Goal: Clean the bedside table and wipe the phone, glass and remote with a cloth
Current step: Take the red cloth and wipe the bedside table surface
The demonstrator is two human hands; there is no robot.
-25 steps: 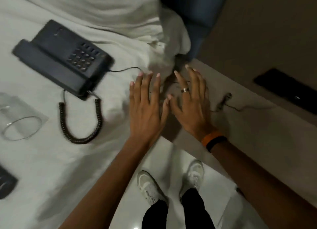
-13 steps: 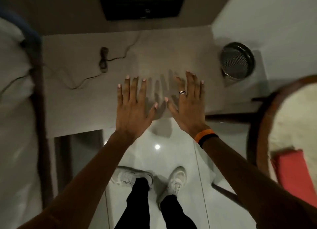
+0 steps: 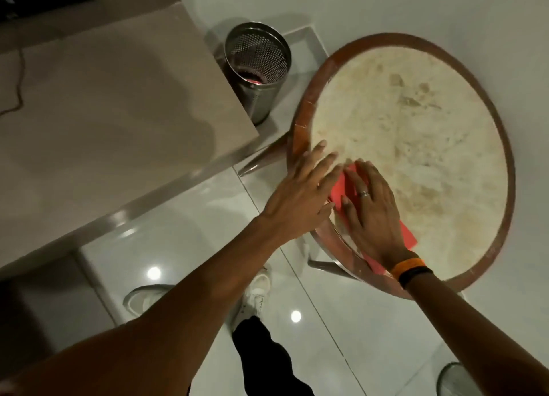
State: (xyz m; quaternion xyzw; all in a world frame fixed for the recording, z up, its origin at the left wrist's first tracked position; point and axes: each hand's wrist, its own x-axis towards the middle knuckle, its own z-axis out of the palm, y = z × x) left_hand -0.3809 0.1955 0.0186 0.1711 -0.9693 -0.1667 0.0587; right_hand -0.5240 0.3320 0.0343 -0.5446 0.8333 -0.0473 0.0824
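Observation:
A folded red cloth [image 3: 338, 189] lies near the front left edge of a round table [image 3: 416, 134] with a pale stone top and a brown wooden rim. My right hand [image 3: 374, 214] lies flat on the cloth with straight fingers, a ring on one finger and an orange and black band at the wrist. My left hand [image 3: 300, 199] reaches in beside it, fingers straight, its fingertips at the cloth's left edge. The beige bedside table [image 3: 113, 104] is at the left, with a thin cable on it. Phone, glass and remote are out of view.
A perforated steel bin [image 3: 258, 68] stands on the floor between the bedside table and the round table. Glossy white floor tiles [image 3: 341, 306] lie below, with my white shoes. Another round metal object [image 3: 457, 379] shows at the bottom right.
My view swung right, from the bed and phone past the bedside table to the round table. Both hands moved from hovering over the bedside table onto the red cloth.

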